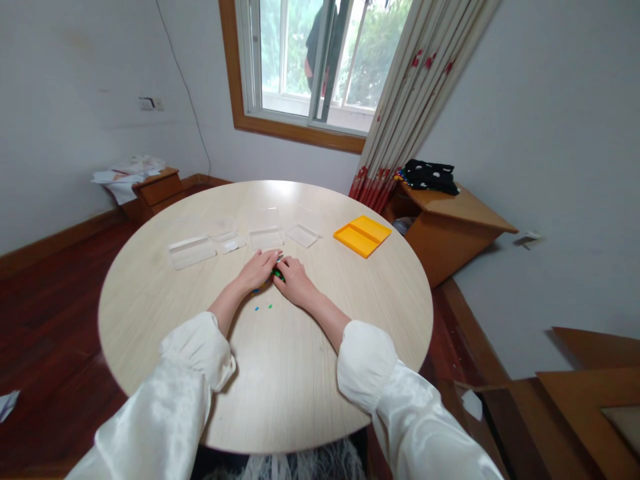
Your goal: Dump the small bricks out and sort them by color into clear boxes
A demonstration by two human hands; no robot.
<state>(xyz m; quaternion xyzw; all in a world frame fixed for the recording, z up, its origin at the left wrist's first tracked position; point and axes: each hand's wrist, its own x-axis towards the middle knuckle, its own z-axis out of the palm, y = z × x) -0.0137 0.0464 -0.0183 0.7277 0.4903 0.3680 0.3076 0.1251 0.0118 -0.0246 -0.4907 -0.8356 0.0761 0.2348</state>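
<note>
My left hand [260, 269] rests on the round table [300, 360] with its fingers stretched toward the right. Close against it, my right hand [294, 281] is cupped with its fingers bent and its thumb apart. Small green pieces [279, 274] lie in a pile between the two hands, partly covered by them. A few blue and yellow pieces show under the left palm. Nearer to me, a loose blue piece [257, 309] and a green piece [271, 307] lie apart on the wood. The pieces are too small to tell their kind.
Beyond my hands stand clear plastic boxes: a long one [193, 253], a middle one [266, 238] and a smaller one [303, 235]. A yellow two-compartment tray [363, 236] lies at the right. A wooden cabinet [450, 220] stands past the table's right edge.
</note>
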